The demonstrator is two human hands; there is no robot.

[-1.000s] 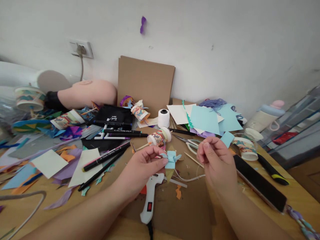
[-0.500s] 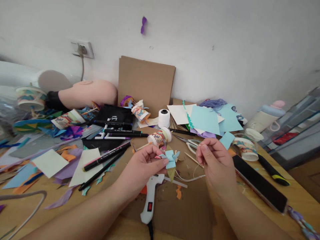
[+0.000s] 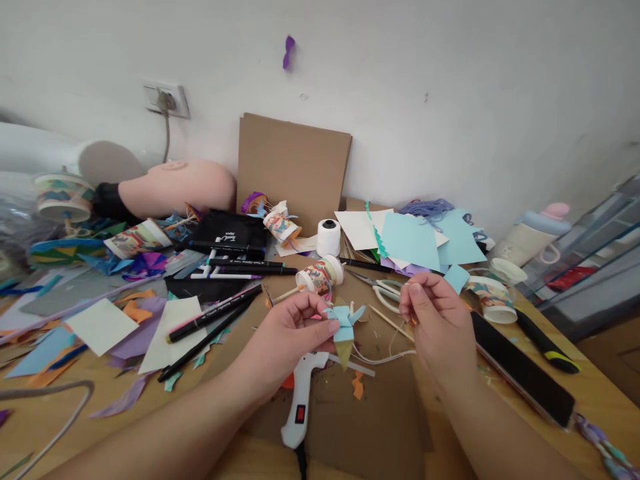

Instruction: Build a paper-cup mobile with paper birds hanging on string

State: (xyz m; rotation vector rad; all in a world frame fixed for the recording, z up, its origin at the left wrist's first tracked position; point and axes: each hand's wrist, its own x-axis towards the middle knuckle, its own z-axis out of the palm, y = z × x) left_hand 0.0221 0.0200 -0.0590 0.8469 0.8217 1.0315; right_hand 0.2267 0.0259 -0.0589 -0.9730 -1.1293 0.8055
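While the left hand point(image 3: 290, 327) pinches a light-blue paper piece point(image 3: 343, 319) above a brown cardboard mat point(image 3: 370, 427), right hand point(image 3: 443, 323) closed in a pinch, anything between too small to tell, paper scraps point(image 3: 123, 400) across the wooden table point(image 3: 593, 390), cardboard sheets point(image 3: 295, 157) leaning on a white wall point(image 3: 450, 133).

The small folded light-blue paper piece point(image 3: 342, 316) is one plain tint; the pointed paper tip point(image 3: 344, 353) under it is olive yellow. The white plastic glue gun point(image 3: 303, 383) carries a red switch point(image 3: 300, 413). The tapered paper cup point(image 3: 320, 275) is cream, patterned in red, orange and teal. The upright rectangular cardboard point(image 3: 295, 157) is plain brown, the cylindrical thread spool point(image 3: 328, 241) white with a black centre.
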